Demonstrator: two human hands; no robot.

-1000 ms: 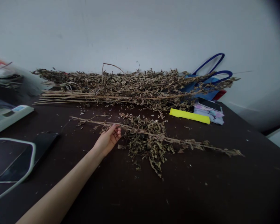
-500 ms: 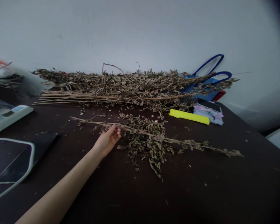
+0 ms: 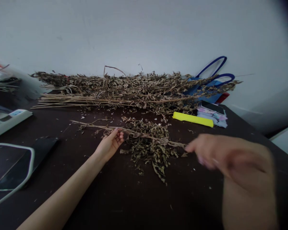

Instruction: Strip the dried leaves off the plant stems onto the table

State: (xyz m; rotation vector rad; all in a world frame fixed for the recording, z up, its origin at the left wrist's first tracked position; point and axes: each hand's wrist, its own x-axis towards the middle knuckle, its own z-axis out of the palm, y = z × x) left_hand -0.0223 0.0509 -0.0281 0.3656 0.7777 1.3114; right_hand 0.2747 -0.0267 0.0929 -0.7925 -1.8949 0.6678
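A long dried plant stalk (image 3: 149, 136) with withered leaves lies slantwise over a heap of crumpled dry leaves (image 3: 144, 153). My left hand (image 3: 112, 142) is closed on this stalk, thumb and fingers pinching it left of the heap. My right hand (image 3: 220, 155) is at the stalk's right-hand part, its fingertips beside or on it. Motion blurs that hand, and I cannot tell whether its fingers grip. The stalk's right tip is hidden behind it.
A big bundle of dried stalks (image 3: 134, 88) lies along the wall. To the right are a yellow strip (image 3: 193, 119), a phone (image 3: 212, 107) on a cloth and a blue bag (image 3: 193, 91). On the left sit a white device (image 3: 12, 123), a dark flat object (image 3: 42, 148) and a pale cable (image 3: 33, 159).
My right hand has come into view from the right and reached the stalk's right-hand part. My left hand keeps its hold at the same spot. The view has shifted slightly.
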